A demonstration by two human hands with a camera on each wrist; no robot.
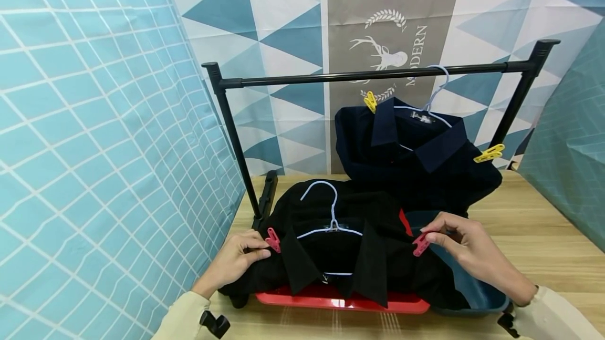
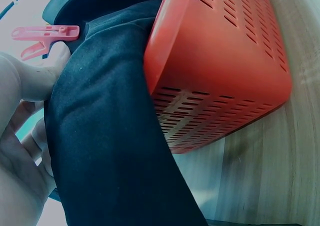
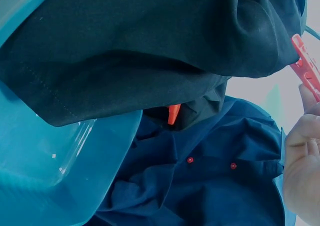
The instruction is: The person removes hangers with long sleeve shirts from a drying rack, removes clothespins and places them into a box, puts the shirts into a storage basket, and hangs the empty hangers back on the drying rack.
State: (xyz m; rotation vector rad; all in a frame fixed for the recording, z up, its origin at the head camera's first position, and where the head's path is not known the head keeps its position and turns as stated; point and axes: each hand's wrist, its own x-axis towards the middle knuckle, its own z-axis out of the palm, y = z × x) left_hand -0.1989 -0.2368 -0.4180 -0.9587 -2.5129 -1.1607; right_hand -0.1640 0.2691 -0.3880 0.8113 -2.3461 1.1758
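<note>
Head view: a black shirt lies spread over a red basket, nearer the left edge of a wooden worktop. The worktop's front edge falls outside this view. The shirt hides nearly all of the basket but its front rim; the left wrist view shows more of its slotted wall. The lower hanger disappears into the shirt's shoulders, its hook standing free above the collar.

The left hand is nearly closed, thumb and fingers pinching the black shirt's shoulder just beside the left red clip; in the left wrist view some fingers are behind the cloth. The right hand pinches the right red clip, set at the other shoulder; the right wrist view cuts off both. A red sliver near that shoulder is too covered to identify. Both neck labels are unreadable.

Counted: two hands, two shirts, two hangers, two red clips, two yellow clips, one basket, one tub, one rack. Toward the worktop's back right corner, a navy shirt hangs on the upper hanger from a black rack, with yellow clips at its shoulders. A blue tub, partly under the black sleeve, stands right of the basket.
</note>
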